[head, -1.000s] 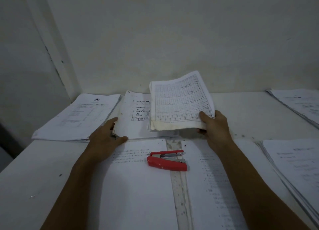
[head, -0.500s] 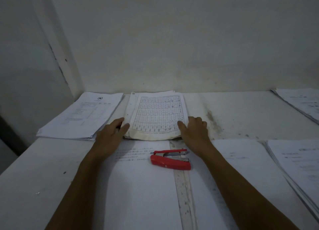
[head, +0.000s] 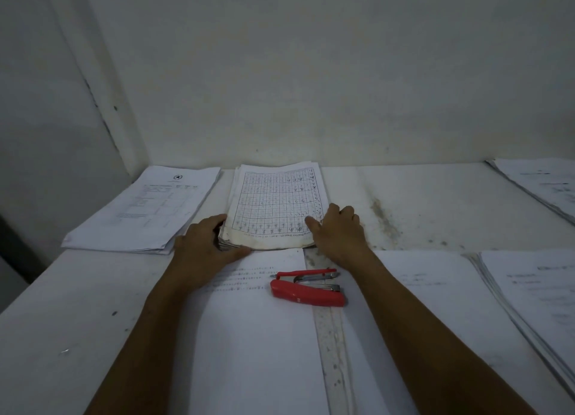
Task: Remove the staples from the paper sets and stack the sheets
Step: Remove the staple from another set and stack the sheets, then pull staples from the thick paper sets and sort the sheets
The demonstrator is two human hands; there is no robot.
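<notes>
A stack of sheets (head: 273, 203) with a printed grid on top lies flat at the back middle of the table, near the wall. My left hand (head: 202, 243) cups the stack's near left corner, fingers against its left edge and thumb along the front edge. My right hand (head: 337, 231) rests at the stack's near right corner, thumb on the top sheet and fingers along the right edge. A red stapler (head: 306, 290) lies on white sheets between my forearms, jaws open.
Another paper pile (head: 143, 209) lies at the back left. More piles sit at the far right back (head: 544, 184) and right front (head: 529, 305). Large white sheets (head: 255, 346) cover the table in front of me. The wall stands right behind the stack.
The grid sheets, held up in my right hand a second ago, now lie flat on the stack. Both hands have closed in on the stack's near corners.
</notes>
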